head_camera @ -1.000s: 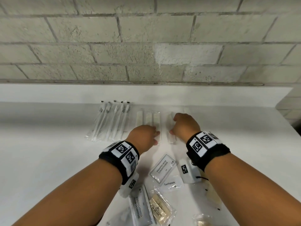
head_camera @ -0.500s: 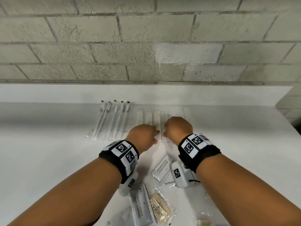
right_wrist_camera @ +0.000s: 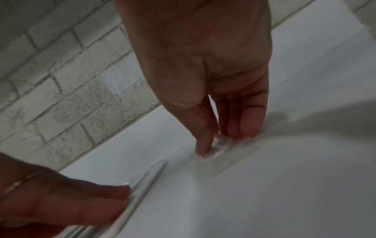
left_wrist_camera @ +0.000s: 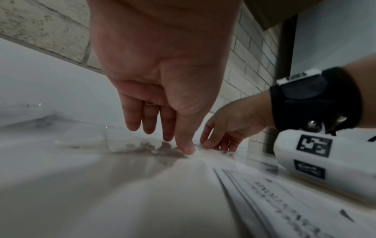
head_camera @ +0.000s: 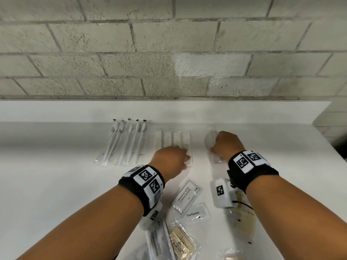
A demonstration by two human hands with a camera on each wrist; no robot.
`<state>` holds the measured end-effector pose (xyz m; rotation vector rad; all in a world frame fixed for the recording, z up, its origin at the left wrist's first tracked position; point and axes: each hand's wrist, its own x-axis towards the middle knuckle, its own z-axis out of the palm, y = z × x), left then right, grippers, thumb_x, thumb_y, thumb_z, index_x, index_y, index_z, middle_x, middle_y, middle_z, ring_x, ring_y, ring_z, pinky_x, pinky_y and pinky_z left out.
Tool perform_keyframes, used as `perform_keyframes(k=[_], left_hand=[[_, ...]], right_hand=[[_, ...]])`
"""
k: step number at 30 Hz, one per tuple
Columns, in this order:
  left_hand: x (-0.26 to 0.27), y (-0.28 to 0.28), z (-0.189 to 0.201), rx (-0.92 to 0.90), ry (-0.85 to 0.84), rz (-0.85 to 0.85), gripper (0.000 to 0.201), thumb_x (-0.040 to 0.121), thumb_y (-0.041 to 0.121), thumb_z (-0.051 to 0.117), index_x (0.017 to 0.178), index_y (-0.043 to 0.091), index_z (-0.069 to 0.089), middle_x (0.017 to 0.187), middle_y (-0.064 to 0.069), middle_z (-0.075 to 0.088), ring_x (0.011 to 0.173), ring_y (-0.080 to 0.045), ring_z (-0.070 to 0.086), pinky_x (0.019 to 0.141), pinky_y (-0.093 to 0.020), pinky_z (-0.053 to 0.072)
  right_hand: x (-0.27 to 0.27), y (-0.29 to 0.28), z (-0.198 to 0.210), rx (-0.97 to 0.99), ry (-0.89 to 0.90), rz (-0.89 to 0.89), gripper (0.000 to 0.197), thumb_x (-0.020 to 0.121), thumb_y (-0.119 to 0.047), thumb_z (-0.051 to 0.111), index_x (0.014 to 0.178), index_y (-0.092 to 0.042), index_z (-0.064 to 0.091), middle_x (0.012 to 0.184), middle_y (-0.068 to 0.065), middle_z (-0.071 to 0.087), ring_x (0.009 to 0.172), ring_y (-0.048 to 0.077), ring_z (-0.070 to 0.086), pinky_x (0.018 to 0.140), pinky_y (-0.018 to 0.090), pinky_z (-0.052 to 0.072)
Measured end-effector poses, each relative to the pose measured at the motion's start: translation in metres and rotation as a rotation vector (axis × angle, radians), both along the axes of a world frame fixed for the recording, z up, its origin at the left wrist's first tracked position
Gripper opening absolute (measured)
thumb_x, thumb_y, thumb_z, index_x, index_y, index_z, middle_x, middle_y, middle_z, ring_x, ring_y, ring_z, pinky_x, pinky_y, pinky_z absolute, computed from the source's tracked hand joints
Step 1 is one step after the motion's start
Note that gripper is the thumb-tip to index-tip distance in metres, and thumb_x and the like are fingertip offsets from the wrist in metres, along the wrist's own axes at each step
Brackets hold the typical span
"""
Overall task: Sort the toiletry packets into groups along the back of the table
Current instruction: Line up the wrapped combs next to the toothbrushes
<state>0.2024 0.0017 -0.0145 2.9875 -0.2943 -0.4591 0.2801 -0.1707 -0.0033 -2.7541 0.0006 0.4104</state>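
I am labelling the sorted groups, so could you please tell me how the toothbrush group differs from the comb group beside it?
The toothbrush packets are longer, fanned at slight angles, and untouched; the comb packets are shorter, parallel, and the left hand rests on their near ends. The toothbrush packets lie left of the comb packets. Both are white items in clear wrappers at the table's back.

"SHAMPOO WITH CONDITIONER" on two sachets [head_camera: 185, 196] [head_camera: 157, 243]; "Toothpaste" on a packet [head_camera: 195, 214].

The head view looks down at the table [head_camera: 56, 184] and wall; both close wrist views share them.
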Motion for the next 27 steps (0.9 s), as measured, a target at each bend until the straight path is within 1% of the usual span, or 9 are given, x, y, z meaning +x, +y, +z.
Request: perform_keyframes(k=[2,7,12,15,17,19,22,25,27], left_hand=[[0.002,-0.001,-0.004,0.013,0.013,0.006,0.046,0.096,0.033,0.047,0.142,0.028,0.045,0.152,0.003,0.039,0.138,-0.022,0.038,0.11,-0.035,0.034],[0.004,0.0,-0.011,-0.015,-0.02,0.047,0.043,0.095,0.032,0.05,0.138,0.028,0.05,0.143,0.001,0.05,0.131,-0.023,0.046,0.106,-0.035,0.039],[0.003,0.0,-0.009,-0.025,-0.013,0.041,0.043,0.096,0.03,0.049,0.139,0.027,0.049,0.146,0.001,0.046,0.133,-0.022,0.043,0.108,-0.033,0.036],[-0.003,0.006,-0.004,-0.109,-0.092,0.099,0.044,0.098,0.027,0.044,0.142,0.025,0.044,0.155,0.003,0.034,0.14,-0.019,0.034,0.112,-0.032,0.03],[-0.005,0.019,0.001,-0.09,-0.137,0.183,0.045,0.1,0.024,0.04,0.145,0.021,0.04,0.156,-0.001,0.032,0.141,-0.021,0.033,0.111,-0.034,0.03],[-0.003,0.034,0.004,0.027,-0.085,0.263,0.042,0.099,0.022,0.039,0.14,0.015,0.045,0.145,-0.006,0.045,0.13,-0.025,0.046,0.102,-0.035,0.039],[-0.002,0.049,0.004,0.15,0.033,0.323,0.031,0.094,0.018,0.046,0.121,0.015,0.062,0.115,-0.004,0.064,0.104,-0.023,0.062,0.079,-0.029,0.047],[-0.004,0.052,0.003,0.16,0.07,0.295,0.031,0.092,0.015,0.05,0.119,0.017,0.064,0.111,-0.002,0.066,0.101,-0.022,0.063,0.076,-0.028,0.047],[-0.004,0.054,0.004,0.142,0.069,0.282,0.031,0.092,0.016,0.049,0.12,0.016,0.063,0.112,-0.003,0.066,0.102,-0.023,0.062,0.078,-0.028,0.048]], right_hand=[[-0.005,0.01,-0.002,0.021,0.029,0.052,0.036,0.078,-0.018,0.071,0.11,-0.006,0.06,0.107,0.012,0.067,0.098,0.03,0.066,0.08,0.032,0.053],[-0.019,0.035,-0.013,0.083,0.029,0.14,0.039,0.076,-0.014,0.075,0.111,-0.007,0.059,0.11,0.012,0.066,0.098,0.03,0.066,0.079,0.033,0.054],[-0.017,0.032,-0.011,0.129,0.044,0.114,0.043,0.078,-0.011,0.074,0.118,-0.008,0.059,0.118,0.012,0.064,0.108,0.029,0.062,0.092,0.038,0.053],[-0.016,0.026,-0.01,0.109,-0.009,0.143,0.044,0.079,-0.014,0.073,0.12,-0.012,0.061,0.122,0.01,0.062,0.112,0.027,0.06,0.094,0.034,0.05],[-0.016,0.022,-0.01,0.09,-0.047,0.179,0.044,0.08,-0.016,0.07,0.123,-0.016,0.061,0.125,0.008,0.06,0.113,0.026,0.058,0.094,0.03,0.047],[-0.016,0.021,-0.012,0.058,-0.039,0.226,0.048,0.079,-0.016,0.07,0.125,-0.02,0.061,0.126,0.008,0.058,0.115,0.025,0.057,0.094,0.029,0.045],[-0.016,0.024,-0.013,-0.006,-0.019,0.282,0.05,0.078,-0.018,0.071,0.127,-0.019,0.061,0.128,0.009,0.056,0.116,0.027,0.056,0.095,0.03,0.043],[-0.014,0.025,-0.013,-0.017,-0.023,0.294,0.05,0.079,-0.018,0.071,0.127,-0.019,0.061,0.127,0.009,0.056,0.115,0.027,0.056,0.094,0.03,0.043],[-0.013,0.026,-0.012,-0.016,-0.023,0.303,0.049,0.078,-0.019,0.072,0.127,-0.019,0.061,0.125,0.009,0.057,0.114,0.027,0.056,0.094,0.029,0.042]])
